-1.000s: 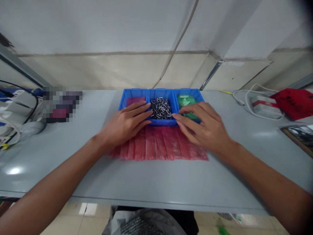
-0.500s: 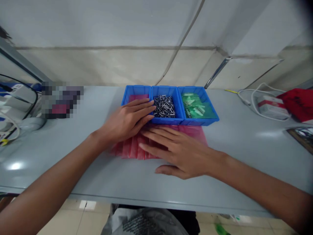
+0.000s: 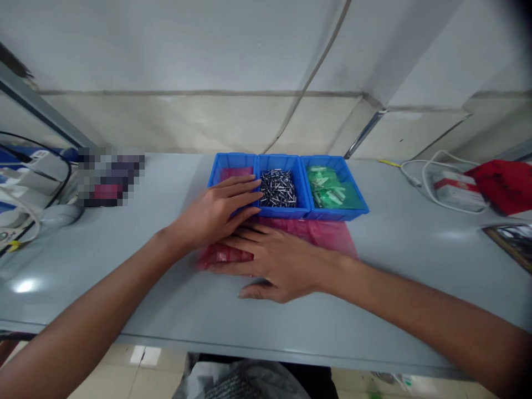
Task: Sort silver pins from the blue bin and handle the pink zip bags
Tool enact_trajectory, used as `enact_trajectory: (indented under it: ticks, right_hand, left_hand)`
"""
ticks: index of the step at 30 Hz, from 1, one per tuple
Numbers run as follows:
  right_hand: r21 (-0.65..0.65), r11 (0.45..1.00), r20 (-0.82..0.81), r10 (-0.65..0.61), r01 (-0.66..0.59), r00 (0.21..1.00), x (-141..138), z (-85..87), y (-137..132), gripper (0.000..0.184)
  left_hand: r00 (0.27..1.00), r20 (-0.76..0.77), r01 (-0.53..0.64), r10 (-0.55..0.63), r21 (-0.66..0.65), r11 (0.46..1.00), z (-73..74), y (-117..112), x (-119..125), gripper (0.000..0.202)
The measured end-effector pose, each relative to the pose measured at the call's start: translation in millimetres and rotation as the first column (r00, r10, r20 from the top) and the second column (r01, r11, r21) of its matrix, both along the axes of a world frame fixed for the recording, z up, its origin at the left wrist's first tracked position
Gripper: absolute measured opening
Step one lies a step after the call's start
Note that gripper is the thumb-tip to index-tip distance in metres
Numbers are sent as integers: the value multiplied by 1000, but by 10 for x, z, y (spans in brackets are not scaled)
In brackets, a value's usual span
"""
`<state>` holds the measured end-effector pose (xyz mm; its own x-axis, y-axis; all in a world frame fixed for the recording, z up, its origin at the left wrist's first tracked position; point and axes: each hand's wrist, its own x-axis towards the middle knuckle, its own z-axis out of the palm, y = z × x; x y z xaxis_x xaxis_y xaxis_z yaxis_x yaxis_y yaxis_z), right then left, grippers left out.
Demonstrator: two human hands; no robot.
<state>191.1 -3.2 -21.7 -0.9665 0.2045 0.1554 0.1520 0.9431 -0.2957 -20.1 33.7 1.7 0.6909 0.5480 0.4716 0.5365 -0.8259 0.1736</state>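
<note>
The left hand lies open, its fingers uncurled and grasping nothing, draped over the near wall of the leftmost of three blue plastic bins at 12 o'clock. The right hand presses flat, fingers unclenched, on one folded pink plastic bag on the grey table. The bins hold, left to right, pink plastic, many steel pins and green bags. One red bag lies at 2 o'clock.

Blue bins hold green bags beside a pink-red bag.
</note>
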Motion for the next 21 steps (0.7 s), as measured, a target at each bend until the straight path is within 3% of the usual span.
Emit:
enact_trajectory:
  ticks: [2, 5, 7, 9, 12, 16, 19, 21]
  right_hand:
    - [24, 1000, -51, 14, -13, 999, 23, 49, -13, 58]
    - [103, 994, -295, 47, -18, 954, 173, 187, -8, 44]
    - [183, 979, -471, 7, 90, 882, 381, 283, 42, 29]
    - [287, 914, -525, -101, 287, 845, 636, 335, 138, 23]
    - [409, 761, -507, -270, 504, 819, 956, 284, 304, 18]
    - [584, 646, -364, -332, 491, 870, 1071, 178, 332, 22]
    - [652, 557, -403, -320, 514, 858, 1018, 248, 188, 12]
    - [636, 549, -398, -369, 542, 840, 998, 330, 74, 13]
  left_hand:
    - [1000, 5, 3, -3, 27, 1000, -20, 5, -2, 32]
    - [1000, 30, 7, -9, 65, 998, -48, 13, 0, 31]
    - [999, 39, 9, -12, 88, 996, -66, 15, 5, 32]
    - [999, 33, 3, -6, 104, 995, -79, 14, 12, 31]
    - [1000, 25, -5, 2, 113, 994, -83, 4, 21, 31]
    - [999, 36, -7, 4, 90, 996, -68, -13, 29, 30]
    - [1000, 19, -17, 15, 87, 996, -59, -25, 34, 30]
    - [1000, -15, -26, 28, 105, 994, -58, -35, 38, 30]
